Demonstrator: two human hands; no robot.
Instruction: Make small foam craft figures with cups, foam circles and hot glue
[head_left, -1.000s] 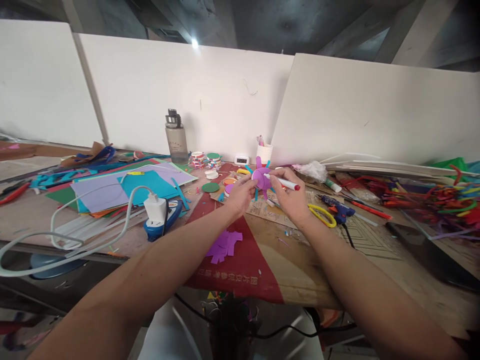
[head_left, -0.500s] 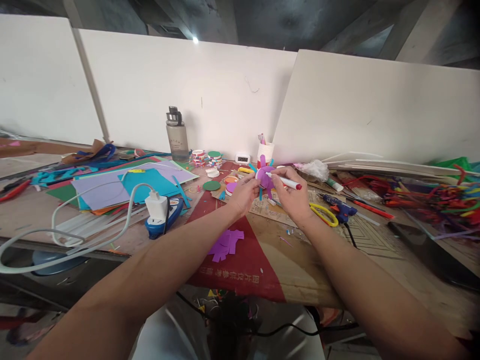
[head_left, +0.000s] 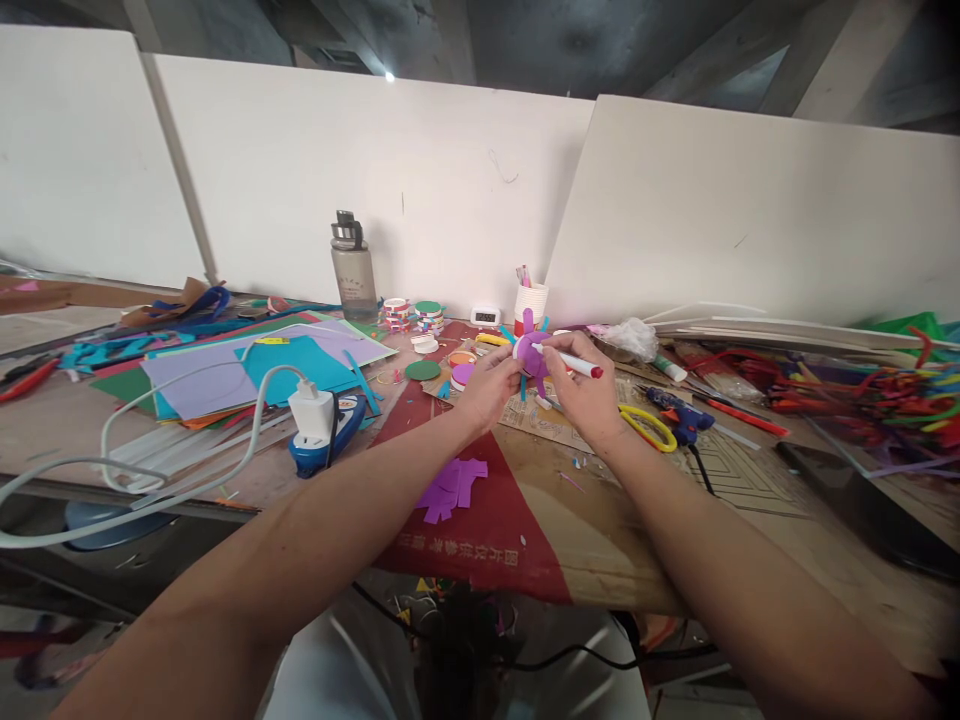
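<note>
My left hand (head_left: 489,385) pinches a small purple paper craft figure (head_left: 531,355) with blue strips sticking out, held a little above the worktable. My right hand (head_left: 583,393) grips a white marker with a red cap (head_left: 576,365), its tip resting on the front of the purple figure. Both hands are closed around what they hold. Purple paper scraps (head_left: 448,489) lie on a red sheet (head_left: 480,530) nearer to me.
Yellow-handled scissors (head_left: 645,428) and a blue glue gun (head_left: 675,415) lie right of my hands. Coloured paper sheets (head_left: 247,365), a white charger (head_left: 313,415) and cable sit left. A water bottle (head_left: 354,270), paper cup (head_left: 529,300) and white boards stand behind. Pipe cleaners (head_left: 870,395) are piled far right.
Hands and craft figure stay almost in place; the marker tip shifts slightly on the purple figure. The view has tilted a little.
</note>
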